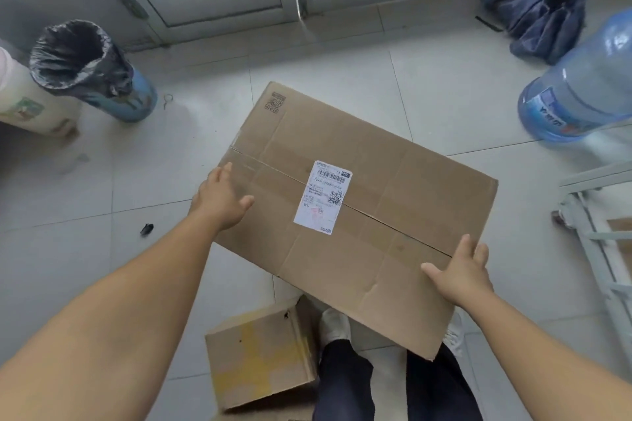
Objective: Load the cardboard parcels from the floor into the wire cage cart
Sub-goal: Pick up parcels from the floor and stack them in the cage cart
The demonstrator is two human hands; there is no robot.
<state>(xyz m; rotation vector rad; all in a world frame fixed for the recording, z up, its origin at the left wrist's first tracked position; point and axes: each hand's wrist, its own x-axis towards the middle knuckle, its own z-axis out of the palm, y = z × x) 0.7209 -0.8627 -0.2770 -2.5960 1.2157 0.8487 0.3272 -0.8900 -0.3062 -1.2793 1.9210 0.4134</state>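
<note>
Above the tiled floor (102,188), centre of view: large flat cardboard parcel (359,215), held between both hands, rotated diagonally, top face toward camera. White shipping label (323,197) stuck over the taped centre seam. Printed code mark near the far left corner.

Left hand (222,202) on the parcel's left edge, palm against the side, thumb lying on the top face, fingers wrapped over the edge. Fingers close together, clamped on the cardboard. Right hand (460,272) on the near right edge, thumb splayed out across the top, fingers spread apart and pressed over the rim. Undersides of both grips hidden by the box.

Below the parcel: second, smaller cardboard parcel (263,357) on the floor, yellow patches on top, just beside the person's left shoe (335,325). Dark trouser legs partly covered by the held parcel's near corner.

Right edge of frame: pale metal bars of the wire cage cart (595,232), only a fragment visible, well apart from the left hand and near the right one. Bit of brown cardboard visible behind the bars.

Surroundings: bin with black liner (82,61) at far left, blue water jug (581,89) at far right, dark blue bag (540,3) against the back wall, small black scrap (147,229) on the tiles left of the left forearm.
</note>
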